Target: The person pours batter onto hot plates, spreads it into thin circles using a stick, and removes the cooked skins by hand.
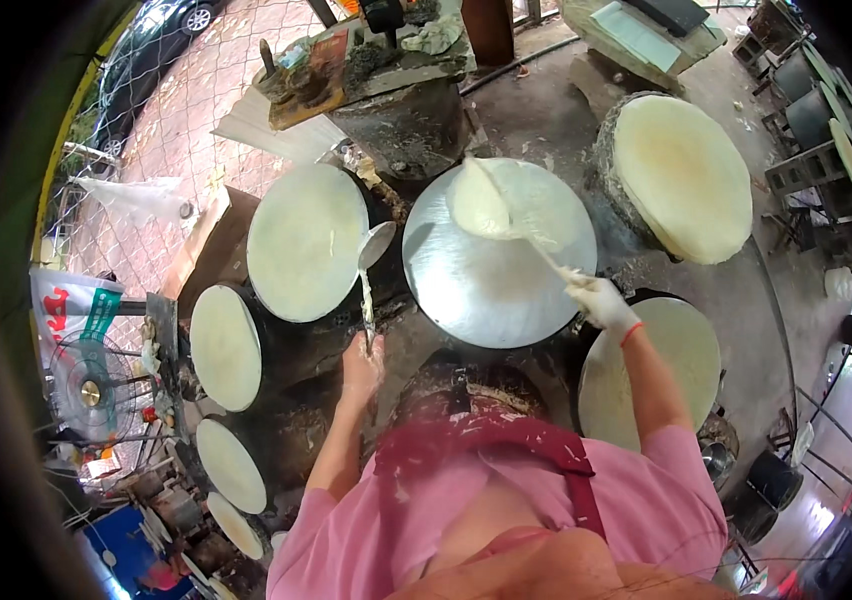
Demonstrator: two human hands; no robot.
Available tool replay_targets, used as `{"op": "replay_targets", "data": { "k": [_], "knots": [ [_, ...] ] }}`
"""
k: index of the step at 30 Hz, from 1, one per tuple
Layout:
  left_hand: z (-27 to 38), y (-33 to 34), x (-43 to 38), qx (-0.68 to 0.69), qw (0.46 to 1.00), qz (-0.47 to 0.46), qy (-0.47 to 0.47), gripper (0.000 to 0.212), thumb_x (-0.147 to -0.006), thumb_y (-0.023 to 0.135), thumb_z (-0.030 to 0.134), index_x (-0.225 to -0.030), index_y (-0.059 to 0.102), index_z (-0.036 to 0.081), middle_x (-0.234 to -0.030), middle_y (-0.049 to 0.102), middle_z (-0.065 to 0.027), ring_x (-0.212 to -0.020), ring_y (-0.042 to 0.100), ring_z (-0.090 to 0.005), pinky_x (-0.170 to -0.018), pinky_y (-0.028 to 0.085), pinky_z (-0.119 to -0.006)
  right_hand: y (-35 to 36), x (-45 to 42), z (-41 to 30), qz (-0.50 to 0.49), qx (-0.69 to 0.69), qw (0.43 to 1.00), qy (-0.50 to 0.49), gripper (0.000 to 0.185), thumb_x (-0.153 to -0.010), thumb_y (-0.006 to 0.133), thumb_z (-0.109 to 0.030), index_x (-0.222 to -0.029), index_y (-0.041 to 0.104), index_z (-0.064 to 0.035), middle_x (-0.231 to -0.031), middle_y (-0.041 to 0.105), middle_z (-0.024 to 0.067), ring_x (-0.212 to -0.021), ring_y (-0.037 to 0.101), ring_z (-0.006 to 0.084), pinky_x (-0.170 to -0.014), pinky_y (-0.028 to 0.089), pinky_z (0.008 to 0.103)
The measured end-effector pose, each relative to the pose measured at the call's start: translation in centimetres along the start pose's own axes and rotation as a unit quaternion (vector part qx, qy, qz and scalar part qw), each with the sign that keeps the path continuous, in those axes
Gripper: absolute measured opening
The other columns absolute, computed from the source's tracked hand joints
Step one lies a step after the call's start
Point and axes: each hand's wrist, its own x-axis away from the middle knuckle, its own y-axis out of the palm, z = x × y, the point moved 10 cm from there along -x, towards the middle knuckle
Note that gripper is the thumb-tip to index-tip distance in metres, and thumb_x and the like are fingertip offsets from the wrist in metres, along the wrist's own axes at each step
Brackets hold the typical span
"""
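My right hand, which looks gloved or coated in white, grips the stick of a batter spreader. The spreader's blade, coated in batter, lies across the far part of a round metal griddle in front of me. Pale wet batter covers a patch around the blade; the near part of the plate is bare and shiny. In my left hand is a metal ladle, its handle smeared with batter. The ladle's bowl hangs between this griddle and the round plate to its left, which bears a pale thin layer.
A thick pale flatbread-like sheet covers a griddle at the far right. Another coated griddle sits under my right forearm. Several smaller coated plates line the left. Beyond are a cluttered stand, a fan and wire fencing.
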Motion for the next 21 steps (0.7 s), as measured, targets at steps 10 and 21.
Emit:
{"op": "replay_targets", "data": {
  "k": [10,21],
  "knots": [
    [0.5,-1.0,1.4,-0.035,0.997,-0.020,-0.064,0.027,-0.091,0.054,0.018,-0.074,0.046,0.000,-0.061,0.046,-0.0110,-0.056,0.041,-0.0208,-0.055,0.038,-0.034,-2.0,-1.4,-3.5,-0.006,0.068,0.996,-0.057,0.039,-0.087,0.057,-0.007,-0.125,0.054,-0.0006,-0.122,0.054,0.0093,-0.112,0.046,0.0121,-0.092,0.035,0.0241],
    [-3.3,-2.1,1.1,-0.086,0.989,-0.013,-0.115,0.021,-0.090,0.056,0.018,-0.087,0.054,-0.003,-0.074,0.056,-0.0246,-0.069,0.053,-0.0427,-0.064,0.045,-0.040,-2.1,-3.6,-3.9,-0.053,0.102,0.979,-0.170,0.042,-0.088,0.055,-0.011,-0.129,0.051,0.0003,-0.124,0.055,0.0059,-0.097,0.056,0.0096,-0.085,0.043,0.0221]
  ]
}}
